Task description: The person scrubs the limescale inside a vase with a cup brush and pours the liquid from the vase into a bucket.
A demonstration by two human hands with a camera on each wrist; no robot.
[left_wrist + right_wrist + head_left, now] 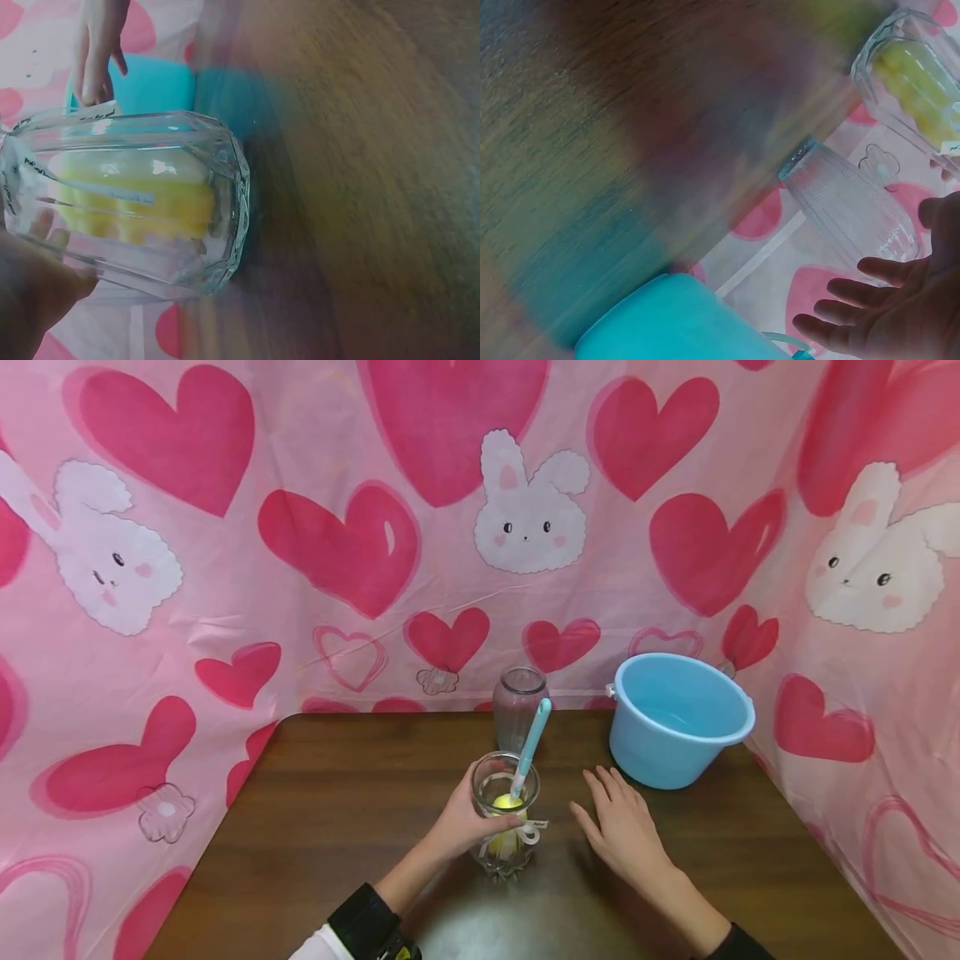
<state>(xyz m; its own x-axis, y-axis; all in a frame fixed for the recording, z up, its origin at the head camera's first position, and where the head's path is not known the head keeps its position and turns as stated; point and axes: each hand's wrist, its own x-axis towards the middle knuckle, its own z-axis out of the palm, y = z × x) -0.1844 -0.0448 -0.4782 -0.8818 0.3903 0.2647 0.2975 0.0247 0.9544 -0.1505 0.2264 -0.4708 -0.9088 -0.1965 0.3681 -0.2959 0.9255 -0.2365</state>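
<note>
1. Head view: the left hand (459, 817) reaches in from the lower left, its fingers curled round the side of a clear faceted glass (504, 814) that stands upright on the brown table (315, 827), near the middle of it; the right hand (621, 827) lies palm down on the table just right of the glass, fingers straight and spread, grasping nothing.
2. Same view, counted: one brush with a pale blue handle (531, 745) leans out of the glass, its yellow sponge head (507, 803) down inside; one second clear jar (519, 697) stands empty behind it; one light blue bucket (675, 717) stands at the back right, apart from both hands; a white ribbon or tag hangs on the held glass, any writing too small to read.
3. Left wrist view: the glass (142, 210) fills the frame with the yellow sponge (135, 202) inside; fingertips press its wall at the lower left; the dark marks on the white tag cannot be read.
4. Right wrist view: the right hand (900, 307) shows loose, extended fingers holding nothing; the ribbed empty jar (851, 206), the glass (915, 75) and the bucket (675, 319) lie beyond it; much is blurred.
</note>
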